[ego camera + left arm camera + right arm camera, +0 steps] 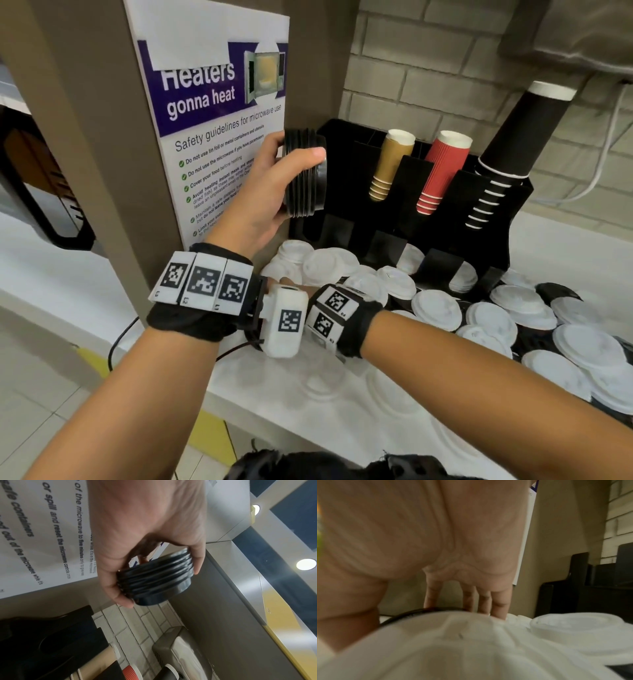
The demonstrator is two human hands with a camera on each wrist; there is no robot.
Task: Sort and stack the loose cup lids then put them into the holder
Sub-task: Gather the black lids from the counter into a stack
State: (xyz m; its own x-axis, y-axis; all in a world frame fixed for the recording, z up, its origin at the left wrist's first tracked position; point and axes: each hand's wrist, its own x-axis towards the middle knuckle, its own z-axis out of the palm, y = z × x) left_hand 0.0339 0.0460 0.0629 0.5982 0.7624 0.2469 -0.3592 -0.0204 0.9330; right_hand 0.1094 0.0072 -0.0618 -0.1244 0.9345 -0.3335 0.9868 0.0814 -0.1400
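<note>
Many white lids crowd counter before holder; left hand clamps black lid stack; right hand fingers extended onto lids.

Left hand raised, palm sideways, thumb over top and fingers curled under, gripping the stack of black lids. Left forearm angled up from lower left. Right forearm crosses in low from the right; right hand reaches down, straight fingers touching the white lids, mostly hidden behind the left wrist in the head view.
</note>
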